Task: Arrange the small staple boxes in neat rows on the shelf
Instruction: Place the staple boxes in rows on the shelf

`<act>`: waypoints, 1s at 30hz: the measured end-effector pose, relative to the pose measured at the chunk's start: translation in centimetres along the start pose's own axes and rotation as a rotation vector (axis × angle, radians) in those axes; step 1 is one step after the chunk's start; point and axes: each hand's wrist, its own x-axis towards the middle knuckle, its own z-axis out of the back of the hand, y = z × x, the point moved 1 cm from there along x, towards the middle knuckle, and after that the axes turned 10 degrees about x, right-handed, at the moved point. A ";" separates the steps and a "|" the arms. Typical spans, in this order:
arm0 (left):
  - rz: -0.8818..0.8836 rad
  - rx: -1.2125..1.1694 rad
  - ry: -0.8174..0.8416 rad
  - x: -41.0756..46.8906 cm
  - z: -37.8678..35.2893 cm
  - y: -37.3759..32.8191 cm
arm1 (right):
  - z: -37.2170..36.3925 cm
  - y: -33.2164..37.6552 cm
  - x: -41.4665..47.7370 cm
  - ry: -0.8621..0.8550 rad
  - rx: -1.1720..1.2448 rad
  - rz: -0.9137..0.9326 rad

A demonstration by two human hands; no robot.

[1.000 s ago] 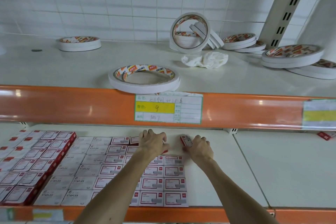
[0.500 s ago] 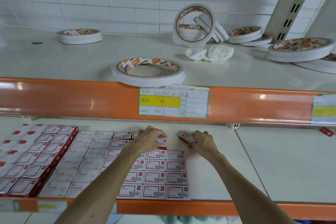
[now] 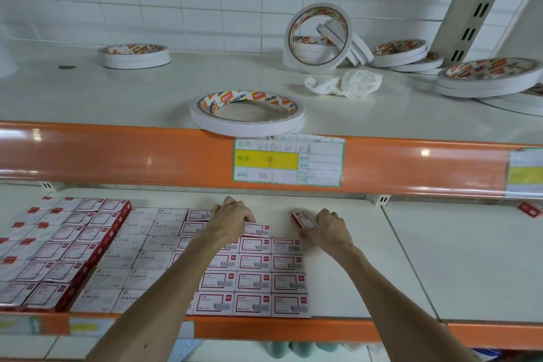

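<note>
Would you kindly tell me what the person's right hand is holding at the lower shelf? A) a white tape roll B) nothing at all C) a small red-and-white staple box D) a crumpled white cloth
C: the right hand grips a small red-and-white staple box, tilted, just behind the rightmost column of laid boxes; the crumpled white cloth lies on the upper shelf.

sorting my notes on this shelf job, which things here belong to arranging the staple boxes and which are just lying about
Part of the job: rows of staple boxes on the lower shelf; tilted staple box gripped by the right hand; left hand on the back-row boxes.
Lying about: tape rolls on the upper shelf; crumpled white cloth; price label.
</note>
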 end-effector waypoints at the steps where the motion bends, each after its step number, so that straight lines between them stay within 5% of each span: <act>1: -0.009 0.002 0.007 0.0 -0.1 0.0 | -0.2 0.0 0.0 -0.014 -0.001 -0.009; 7: -0.008 -0.031 0.013 -0.1 -0.1 0.3 | -0.4 0.1 0.4 -0.008 0.088 -0.003; 12: 0.041 -0.038 -0.088 -0.2 -0.3 1.5 | 0.2 -0.7 1.4 -0.092 -0.130 0.117; 17: 0.103 -0.015 -0.106 -0.1 -0.2 2.3 | 0.6 0.0 2.0 0.129 -0.243 0.336; 30: 0.154 0.007 -0.062 -0.3 1.4 3.0 | 0.7 1.3 2.8 0.128 -0.167 0.230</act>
